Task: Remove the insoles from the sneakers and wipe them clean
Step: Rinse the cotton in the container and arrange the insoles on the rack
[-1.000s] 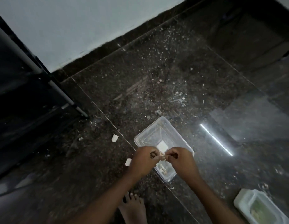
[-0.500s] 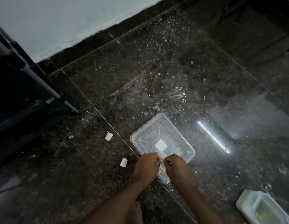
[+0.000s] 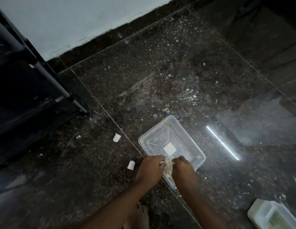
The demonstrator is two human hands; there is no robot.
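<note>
Open dark floor (image 3: 160, 71) stretches ahead and to our right; a black rack (image 3: 28, 80) closes the left. The clear tub (image 3: 190, 142) runs lengthwise from near-right to far-left. Over its near end, our left hand (image 3: 150, 171) and right hand (image 3: 183, 171) pinch a pale crumpled wad (image 3: 167, 167), knuckles nearly touching.

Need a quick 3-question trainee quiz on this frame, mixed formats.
1. True or false: the left hand and right hand both pinch a pale scrap over the tub.
2. How many white pieces lie on the floor left of the tub? A) none B) two C) five
3. Fill in: a second container sits at the frame's lower ___ corner.
Key: 1 true; 2 B; 3 right.
</note>
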